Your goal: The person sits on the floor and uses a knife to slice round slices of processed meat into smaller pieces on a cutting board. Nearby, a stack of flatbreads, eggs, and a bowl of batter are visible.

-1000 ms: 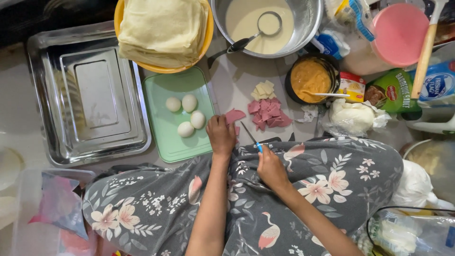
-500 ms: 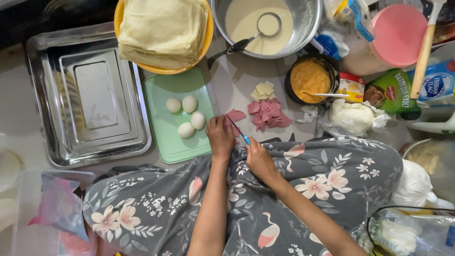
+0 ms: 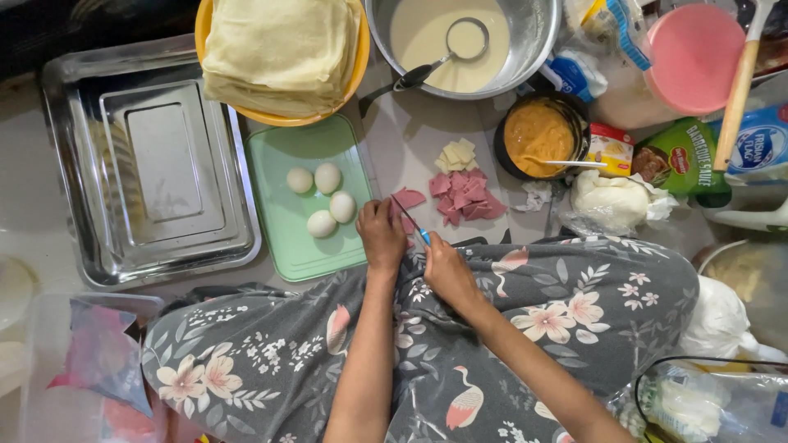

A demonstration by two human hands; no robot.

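The left hand pins a pink ham slice while the right hand grips a blue-handled knife, mid-cut near the worktop's front edge. The next stroke likely needs the fingers clear of the blade.

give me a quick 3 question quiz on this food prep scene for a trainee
1. How many peeled eggs lie on the green tray?
2. True or false: the right hand holds a blue-handled knife.
3. What rests in the batter bowl: A ladle, B whisk, C fork?

Key: 1. four; 2. true; 3. A. The left hand pins down a pink meat slice on the table.
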